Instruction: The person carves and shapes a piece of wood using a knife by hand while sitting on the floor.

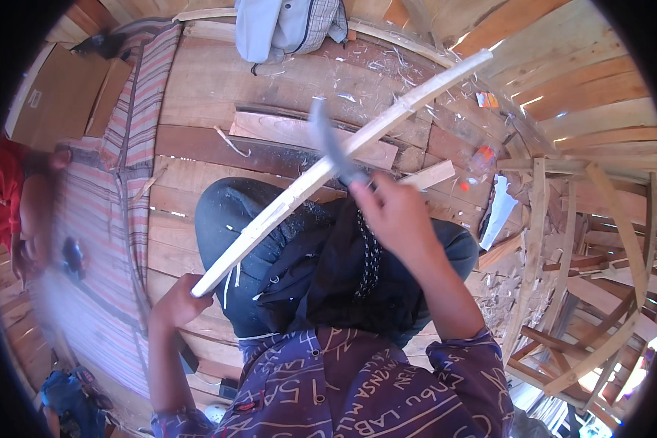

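left hand: the left hand (177,303) is curled tight around the near end of a long wooden stick (328,169), fingers wrapped under it, low on the left above the knee

right hand: the right hand (392,210) is fisted round the handle of a curved blade (331,144), knuckles up, right over the lap

stick: pale, freshly cut wood, roughly squared with ragged shaved edges, slightly bowed; it runs diagonally from the left fist up to the top right, well out over the floor

blade: dark grey metal, sickle-like curve, a bit motion-blurred; it crosses the stick about mid-length and looks to be touching it there, can't tell how hard

lap: dark jeans (230,219) on bent knees, a black cloth (328,277) bunched over them, thin pale slivers hanging off the fabric

sleeves: purple patterned shirt (358,387) with light line markings, soft and loose

floor: wide reddish-brown planks (219,87), worn and uneven, littered with pale wood shavings (387,62) near the top

offcuts: a flat pinkish board (299,135) lies under the stick, a short pale block (429,175) just beside the right hand

mat: striped woven mat (135,117) in pink and grey along the left, a brown cardboard box (58,91) beyond it

other person: someone in a red top (7,193) sits at the far left edge, blurred

right side: a stack of rough timber frames (591,241), light unfinished wood, slats crossing at angles

top: a grey checked garment (288,25) lying crumpled on the planks
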Action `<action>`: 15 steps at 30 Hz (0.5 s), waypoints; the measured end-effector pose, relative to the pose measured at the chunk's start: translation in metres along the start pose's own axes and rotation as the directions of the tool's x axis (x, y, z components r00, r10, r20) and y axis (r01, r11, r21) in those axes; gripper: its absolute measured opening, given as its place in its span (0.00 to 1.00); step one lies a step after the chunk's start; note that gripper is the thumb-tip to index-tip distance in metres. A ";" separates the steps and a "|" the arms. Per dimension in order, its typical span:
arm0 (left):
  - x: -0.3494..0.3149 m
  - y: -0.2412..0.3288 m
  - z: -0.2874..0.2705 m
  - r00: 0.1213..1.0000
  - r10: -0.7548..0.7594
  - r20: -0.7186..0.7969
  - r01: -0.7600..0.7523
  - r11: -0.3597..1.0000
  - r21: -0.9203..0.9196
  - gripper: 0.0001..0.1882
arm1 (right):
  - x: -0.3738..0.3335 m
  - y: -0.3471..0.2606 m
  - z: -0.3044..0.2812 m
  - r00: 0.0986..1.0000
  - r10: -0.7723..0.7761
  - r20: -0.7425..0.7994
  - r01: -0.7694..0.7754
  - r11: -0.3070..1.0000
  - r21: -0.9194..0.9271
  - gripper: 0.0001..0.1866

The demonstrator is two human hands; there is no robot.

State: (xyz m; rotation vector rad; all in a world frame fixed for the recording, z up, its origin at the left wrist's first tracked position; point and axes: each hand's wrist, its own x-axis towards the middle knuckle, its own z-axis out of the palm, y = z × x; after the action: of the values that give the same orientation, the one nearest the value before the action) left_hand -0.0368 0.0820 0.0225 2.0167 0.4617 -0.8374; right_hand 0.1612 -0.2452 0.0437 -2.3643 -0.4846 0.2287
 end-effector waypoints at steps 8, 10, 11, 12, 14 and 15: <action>-0.001 0.015 -0.005 0.983 -0.182 0.033 0.182 0.983 0.003 0.14 | -0.006 0.001 0.015 0.994 -0.033 0.104 0.038 0.998 -0.050 0.21; 0.000 0.013 -0.004 0.981 -0.193 -0.004 0.193 0.981 -0.014 0.14 | -0.005 -0.002 0.012 0.992 -0.052 0.117 0.058 0.997 -0.048 0.22; -0.001 0.010 -0.002 0.978 -0.206 -0.022 0.205 0.978 -0.024 0.14 | 0.002 0.001 0.004 0.994 -0.054 0.093 0.061 0.995 -0.074 0.22; -0.002 0.009 -0.003 0.976 -0.218 0.009 0.219 0.976 -0.020 0.14 | 0.011 0.007 -0.003 1.000 0.005 0.019 -0.004 0.999 -0.052 0.22; 0.002 0.006 -0.006 0.970 -0.235 0.068 0.236 0.972 -0.016 0.16 | 0.030 0.033 -0.014 0.983 0.108 -0.146 -0.102 0.994 0.050 0.22; 0.003 0.003 -0.006 0.964 -0.259 0.065 0.263 0.963 -0.055 0.17 | 0.034 0.037 -0.020 0.973 0.160 -0.166 -0.156 0.987 0.035 0.21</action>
State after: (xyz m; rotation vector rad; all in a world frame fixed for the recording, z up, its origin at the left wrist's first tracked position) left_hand -0.0309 0.0851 0.0246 1.8933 0.7234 -1.0246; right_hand 0.2089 -0.2689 0.0322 -2.3777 -0.2119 0.1039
